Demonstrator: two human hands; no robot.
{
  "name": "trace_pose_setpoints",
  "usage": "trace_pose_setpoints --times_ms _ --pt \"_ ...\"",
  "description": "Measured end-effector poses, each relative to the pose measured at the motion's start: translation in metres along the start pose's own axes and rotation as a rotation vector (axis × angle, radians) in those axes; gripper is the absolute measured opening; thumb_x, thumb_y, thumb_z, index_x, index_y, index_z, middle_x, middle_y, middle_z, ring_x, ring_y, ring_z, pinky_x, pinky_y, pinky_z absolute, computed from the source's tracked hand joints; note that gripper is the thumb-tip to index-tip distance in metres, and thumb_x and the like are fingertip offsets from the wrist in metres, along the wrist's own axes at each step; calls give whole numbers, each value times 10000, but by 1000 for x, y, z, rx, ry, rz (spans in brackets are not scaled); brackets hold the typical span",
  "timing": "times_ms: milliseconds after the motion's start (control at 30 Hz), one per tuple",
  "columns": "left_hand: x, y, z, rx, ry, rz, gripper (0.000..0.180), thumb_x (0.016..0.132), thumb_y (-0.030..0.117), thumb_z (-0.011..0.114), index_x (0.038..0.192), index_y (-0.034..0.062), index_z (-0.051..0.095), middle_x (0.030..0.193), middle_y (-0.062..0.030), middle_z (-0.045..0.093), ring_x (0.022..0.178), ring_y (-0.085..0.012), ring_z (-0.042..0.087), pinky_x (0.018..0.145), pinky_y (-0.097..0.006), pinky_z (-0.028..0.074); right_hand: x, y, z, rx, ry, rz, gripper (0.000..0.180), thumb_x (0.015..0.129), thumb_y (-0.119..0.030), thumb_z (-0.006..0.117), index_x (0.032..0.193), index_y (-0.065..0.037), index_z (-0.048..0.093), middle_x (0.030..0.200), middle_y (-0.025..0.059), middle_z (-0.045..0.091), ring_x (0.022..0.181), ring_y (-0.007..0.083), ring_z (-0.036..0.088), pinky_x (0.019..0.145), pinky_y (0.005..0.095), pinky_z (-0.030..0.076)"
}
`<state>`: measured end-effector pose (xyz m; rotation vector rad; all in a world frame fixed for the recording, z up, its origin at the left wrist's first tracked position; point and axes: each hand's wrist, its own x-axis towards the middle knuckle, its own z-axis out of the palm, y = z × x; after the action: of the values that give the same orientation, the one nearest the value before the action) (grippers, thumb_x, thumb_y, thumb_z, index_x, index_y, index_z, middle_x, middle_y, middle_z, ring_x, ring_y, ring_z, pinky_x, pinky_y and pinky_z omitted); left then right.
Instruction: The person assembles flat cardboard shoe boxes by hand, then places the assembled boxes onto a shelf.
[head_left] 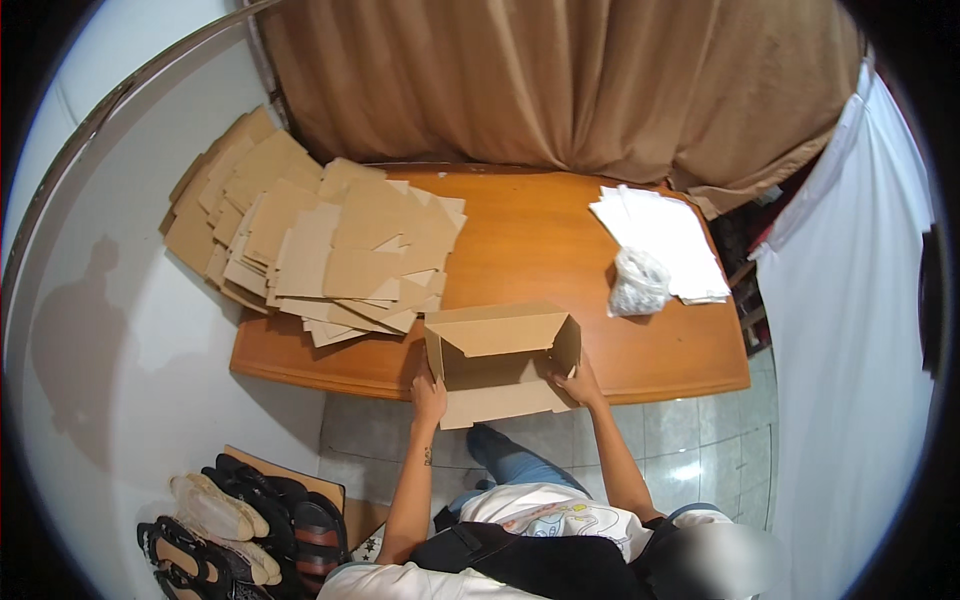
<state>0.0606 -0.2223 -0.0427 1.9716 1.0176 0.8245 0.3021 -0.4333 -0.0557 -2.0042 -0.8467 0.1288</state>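
Note:
A brown cardboard box (500,405), partly folded with its flaps standing open, is held between my two hands at the front edge of the table. My left hand (428,395) grips its left side, with some fingers hidden behind the cardboard. On the other side, my right hand (580,380) is closed on the right wall, thumb towards the inside. The box's inside faces up and nothing shows in it. Just beyond it to the left lies a large heap of flat cardboard box blanks (360,230), overlapping one another.
The wooden table (520,240) carries a stack of white sheets (660,225) and a tied plastic bag (638,282) at its right. Brown curtains (560,80) hang behind it, and a white cloth (840,300) on the right. Several shoes (240,520) stand at the lower left.

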Motion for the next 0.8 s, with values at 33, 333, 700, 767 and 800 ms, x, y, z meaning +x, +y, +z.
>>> trace_pose_setpoints --times_ms 33,333,700,767,800 --pt "-1 4 4 38 -217 -146 418 896 139 434 1284 -15 431 1139 -303 548 1031 -476 526 856 -480 449 -2 -10 -15 155 -148 160 831 697 -113 738 1371 13 270 1240 194 452 1125 282 469 950 391 402" --pt "4 -23 41 -278 -687 -334 589 840 422 534 1245 -5 527 1254 -213 551 1149 -335 524 944 -386 400 3 57 -58 550 -316 395 712 769 -175 657 1371 -13 314 1280 149 473 1169 247 472 991 357 386" --pt "18 -28 76 -341 -571 -595 871 781 617 533 1308 -71 454 1365 -241 427 1312 -323 347 1070 -379 262 36 75 -52 537 -434 274 717 748 -42 602 1298 -95 145 1199 207 443 1112 280 461 927 360 407" --pt "25 -3 91 -389 -504 -603 859 780 600 558 1285 -90 471 1340 -236 454 1279 -307 392 1053 -369 287 44 80 -69 571 -513 370 674 776 -75 557 1346 -52 199 1247 189 440 1176 274 431 976 346 369" --pt "31 11 101 -463 -451 -652 805 785 554 580 1238 -106 498 1275 -215 501 1198 -281 451 1004 -362 333 52 85 -74 572 -513 378 674 776 -75 557 1346 -52 199 1247 189 440 1176 274 431 976 346 369"
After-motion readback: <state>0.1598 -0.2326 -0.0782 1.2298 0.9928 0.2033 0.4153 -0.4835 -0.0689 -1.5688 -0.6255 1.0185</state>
